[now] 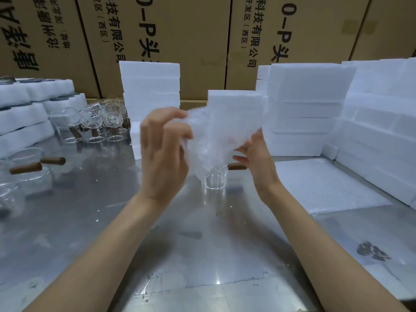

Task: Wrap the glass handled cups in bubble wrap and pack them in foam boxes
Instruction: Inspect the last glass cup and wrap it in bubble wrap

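Note:
A sheet of bubble wrap (213, 136) is held up above the metal table (202, 244), blurred by motion. My left hand (164, 154) pinches its left edge between thumb and fingers. My right hand (256, 158) grips its right lower edge. Below the sheet stands a clear glass cup (215, 182) on the table, its wooden handle (236, 166) pointing right, just under my right fingers. The cup's upper part is hidden by the wrap.
More glass cups (94, 124) with wooden handles crowd the back left, and others (24, 174) stand at the left edge. Foam boxes (306, 109) are stacked behind and right, a stack of bubble wrap sheets (324, 185) lies right, and cardboard cartons (180, 30) form the back wall.

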A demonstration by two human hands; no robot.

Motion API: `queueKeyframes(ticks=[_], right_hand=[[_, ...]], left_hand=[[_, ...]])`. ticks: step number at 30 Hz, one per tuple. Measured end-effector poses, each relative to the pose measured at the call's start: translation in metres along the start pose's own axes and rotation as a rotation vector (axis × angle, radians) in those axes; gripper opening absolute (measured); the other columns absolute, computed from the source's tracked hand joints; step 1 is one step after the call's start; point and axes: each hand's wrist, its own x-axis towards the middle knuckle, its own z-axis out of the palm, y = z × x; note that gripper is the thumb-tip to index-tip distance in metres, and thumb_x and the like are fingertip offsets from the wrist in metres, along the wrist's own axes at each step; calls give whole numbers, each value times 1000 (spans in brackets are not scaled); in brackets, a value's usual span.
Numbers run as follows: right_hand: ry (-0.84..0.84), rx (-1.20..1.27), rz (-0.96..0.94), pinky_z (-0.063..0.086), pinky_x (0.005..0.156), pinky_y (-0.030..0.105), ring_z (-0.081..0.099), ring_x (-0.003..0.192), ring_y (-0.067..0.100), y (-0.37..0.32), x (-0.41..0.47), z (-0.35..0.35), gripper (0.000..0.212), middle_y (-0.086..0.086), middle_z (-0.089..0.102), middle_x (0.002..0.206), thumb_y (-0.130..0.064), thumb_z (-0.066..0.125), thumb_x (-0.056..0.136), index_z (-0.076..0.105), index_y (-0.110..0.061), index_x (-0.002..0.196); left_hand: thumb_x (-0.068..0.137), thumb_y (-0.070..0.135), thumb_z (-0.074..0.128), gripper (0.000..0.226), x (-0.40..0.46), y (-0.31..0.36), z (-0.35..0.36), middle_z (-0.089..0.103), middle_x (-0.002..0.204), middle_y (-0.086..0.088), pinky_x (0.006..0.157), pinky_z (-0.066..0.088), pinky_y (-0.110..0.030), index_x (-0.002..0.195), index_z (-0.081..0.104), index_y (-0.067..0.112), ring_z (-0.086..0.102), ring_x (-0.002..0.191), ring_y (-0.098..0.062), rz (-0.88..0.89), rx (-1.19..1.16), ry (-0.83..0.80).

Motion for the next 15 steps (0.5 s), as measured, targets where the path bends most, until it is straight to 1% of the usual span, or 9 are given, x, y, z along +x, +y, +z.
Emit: queueKeyframes(ticks=[2,4,5,6,8,9,11,13,15], right_hand=[[-49,19,21,49,66,15,62,72,-9,-2,-2,3,60,-30,66,70,-40,20,103,64,-59,68],[-22,5,42,49,60,9,59,69,-18,-3,-3,3,63,-38,62,68,-43,14,103,61,-66,67],[31,15,61,51,65,13,60,74,-17,-3,-2,2,58,-36,64,73,-48,14,101,64,-60,74],[113,38,93,51,70,19,62,79,-8,-2,0,-1,53,-28,66,80,-53,16,100,66,-48,83],[291,70,211,45,68,27,55,78,9,2,6,-11,53,-9,60,86,-57,22,97,61,-23,88],[352,60,256,41,63,27,50,71,12,3,7,-16,53,-4,55,80,-57,25,97,58,-18,80],[397,20,262,35,56,26,42,55,12,5,7,-21,58,-3,48,59,-56,30,96,49,-17,55],[359,17,189,33,48,22,37,41,10,3,5,-18,70,-2,39,42,-54,32,96,39,-17,38],[244,74,80,36,42,16,38,37,9,-1,0,-10,73,1,40,38,-53,34,96,42,-13,36]], left_hand=[[83,-14,44,30,-8,2,5,46,112,-5,100,32,-30,90,44,15,45,105,-27,67,2,-109],[82,-15,48,30,-13,0,9,55,110,-8,100,36,-42,88,50,15,47,104,-27,87,15,-200],[80,-17,50,30,-15,-3,10,60,106,-12,100,37,-44,86,55,12,47,102,-27,81,32,-233],[76,-20,53,29,-17,-5,11,63,103,-16,101,37,-46,83,61,7,47,101,-27,67,55,-260],[72,-23,53,29,-19,-10,10,65,100,-19,100,37,-46,78,65,2,47,100,-28,33,100,-296],[71,-24,52,29,-20,-13,9,65,99,-19,99,38,-47,77,65,1,47,100,-29,22,118,-302],[70,-24,51,29,-20,-18,8,64,99,-20,98,37,-46,77,65,1,47,99,-28,13,146,-295],[69,-24,52,29,-19,-20,7,65,98,-19,96,38,-46,77,66,1,47,99,-28,8,165,-273],[70,-23,53,29,-17,-21,5,65,99,-19,96,38,-47,77,66,2,46,99,-28,-2,189,-254]])
